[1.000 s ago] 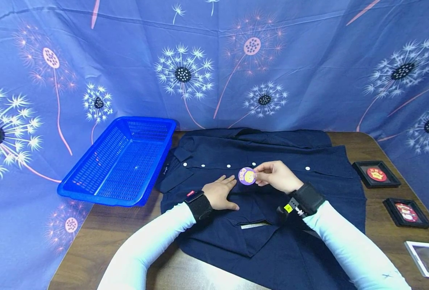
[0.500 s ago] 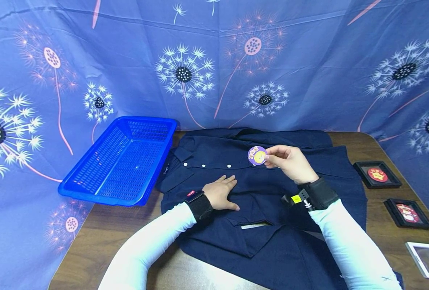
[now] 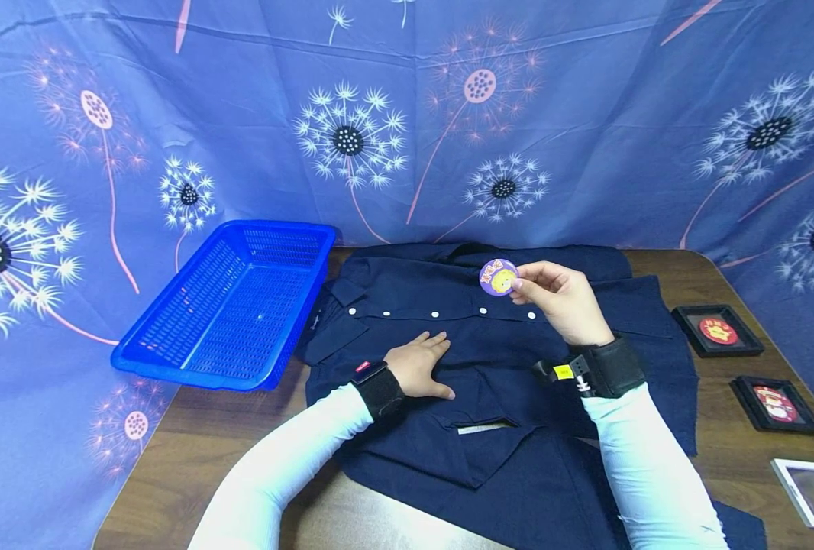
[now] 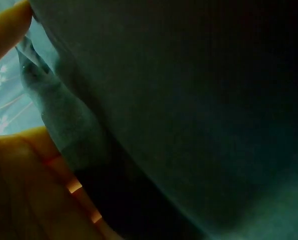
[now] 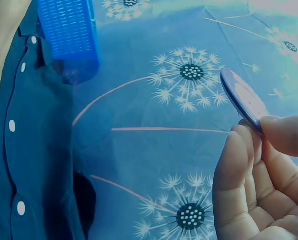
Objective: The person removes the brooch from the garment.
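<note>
the fingers of the right hand are pinching the rim of a small round badge, thumb on one face and fingertips curled behind the other, and holding it up in the air just right of the frame's centre, above the collar end of the shirt. in the right wrist view the badge is showing edge-on, thin and flat. it is looking light and rigid, with a glossy face that could be slipping under a loose pinch, so the rim is likely the best place to be taking hold; whether a pin is sitting on its back cannot be told.

the left hand is lying flat with its fingers straight, pressing on the dark, soft, limp shirt near the middle of the frame; the left wrist view is too dark to add more.

the shirt is lying spread over the desk. a blue basket is sitting at the left, and two small black frames at the right edge.
</note>
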Available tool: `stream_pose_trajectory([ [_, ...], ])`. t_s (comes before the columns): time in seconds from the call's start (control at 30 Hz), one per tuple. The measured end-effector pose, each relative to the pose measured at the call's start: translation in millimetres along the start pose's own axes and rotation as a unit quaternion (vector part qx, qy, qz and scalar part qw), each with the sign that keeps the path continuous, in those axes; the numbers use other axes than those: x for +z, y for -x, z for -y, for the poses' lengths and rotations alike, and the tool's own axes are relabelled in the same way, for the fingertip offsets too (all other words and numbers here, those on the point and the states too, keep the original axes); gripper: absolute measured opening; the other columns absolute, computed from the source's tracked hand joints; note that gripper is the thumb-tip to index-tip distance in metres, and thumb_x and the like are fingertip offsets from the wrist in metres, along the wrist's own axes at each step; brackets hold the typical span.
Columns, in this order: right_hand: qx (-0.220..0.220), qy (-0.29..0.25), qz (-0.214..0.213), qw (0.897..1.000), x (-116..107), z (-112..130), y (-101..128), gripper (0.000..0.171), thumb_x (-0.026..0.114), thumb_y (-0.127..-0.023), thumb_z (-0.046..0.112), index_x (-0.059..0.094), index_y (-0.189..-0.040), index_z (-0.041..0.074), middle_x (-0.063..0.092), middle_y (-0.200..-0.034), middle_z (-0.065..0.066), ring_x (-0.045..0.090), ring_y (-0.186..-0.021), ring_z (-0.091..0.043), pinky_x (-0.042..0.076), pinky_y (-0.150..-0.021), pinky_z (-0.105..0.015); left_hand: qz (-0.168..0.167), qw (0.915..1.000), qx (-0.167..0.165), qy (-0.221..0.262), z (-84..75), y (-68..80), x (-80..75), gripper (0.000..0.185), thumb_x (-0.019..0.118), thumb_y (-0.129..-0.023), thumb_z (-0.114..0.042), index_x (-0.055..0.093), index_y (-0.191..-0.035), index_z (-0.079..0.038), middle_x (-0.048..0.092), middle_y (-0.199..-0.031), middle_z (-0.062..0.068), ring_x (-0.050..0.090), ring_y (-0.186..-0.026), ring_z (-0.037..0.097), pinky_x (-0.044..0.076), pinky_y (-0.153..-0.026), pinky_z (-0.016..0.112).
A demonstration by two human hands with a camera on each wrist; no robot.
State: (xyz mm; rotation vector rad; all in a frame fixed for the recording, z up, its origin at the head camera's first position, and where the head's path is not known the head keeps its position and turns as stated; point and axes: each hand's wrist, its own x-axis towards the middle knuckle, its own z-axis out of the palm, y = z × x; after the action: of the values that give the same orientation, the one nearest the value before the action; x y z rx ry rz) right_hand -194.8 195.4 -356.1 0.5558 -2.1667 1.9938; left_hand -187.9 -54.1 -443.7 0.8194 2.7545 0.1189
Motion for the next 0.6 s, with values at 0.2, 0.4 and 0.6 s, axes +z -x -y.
stream_pose_trajectory([
  [0.2,-0.005,0.001,-0.002,1.0,6.4,-6.5,2.6,0.014,0.063,-0.093,0.0,0.064,-0.103,-0.009,0.072,-0.084,0.006,0.069,-0.073,-0.004,0.058,-0.07,-0.02,0.001,1.0,0.001,0.008,0.5,-1.9,2.9,0.093,0.071,-0.078,-0.061,0.038,-0.151,-0.015,0.029,-0.161,-0.001,0.029,-0.149,0.027,0.036,-0.115,0.043],
  [0.4,-0.008,-0.045,-0.007,0.999,14.8,-15.6,2.8,0.01,0.063,-0.092,-0.003,0.065,-0.101,-0.006,0.072,-0.085,0.002,0.069,-0.073,-0.006,0.058,-0.07,-0.022,-0.005,1.0,-0.001,0.007,0.4,-3.8,3.8,0.094,0.073,-0.076,-0.061,0.039,-0.151,-0.015,0.03,-0.161,-0.001,0.03,-0.148,0.027,0.036,-0.115,0.042],
  [0.6,0.01,-0.062,-0.032,0.997,20.5,-23.3,1.1,0.007,0.065,-0.09,0.0,0.067,-0.097,0.001,0.071,-0.083,-0.001,0.069,-0.07,-0.008,0.058,-0.069,-0.022,-0.003,0.9999,-0.004,0.01,-0.1,-2.2,1.1,0.094,0.073,-0.076,-0.06,0.039,-0.151,-0.015,0.03,-0.16,-0.001,0.029,-0.148,0.027,0.036,-0.115,0.043],
])
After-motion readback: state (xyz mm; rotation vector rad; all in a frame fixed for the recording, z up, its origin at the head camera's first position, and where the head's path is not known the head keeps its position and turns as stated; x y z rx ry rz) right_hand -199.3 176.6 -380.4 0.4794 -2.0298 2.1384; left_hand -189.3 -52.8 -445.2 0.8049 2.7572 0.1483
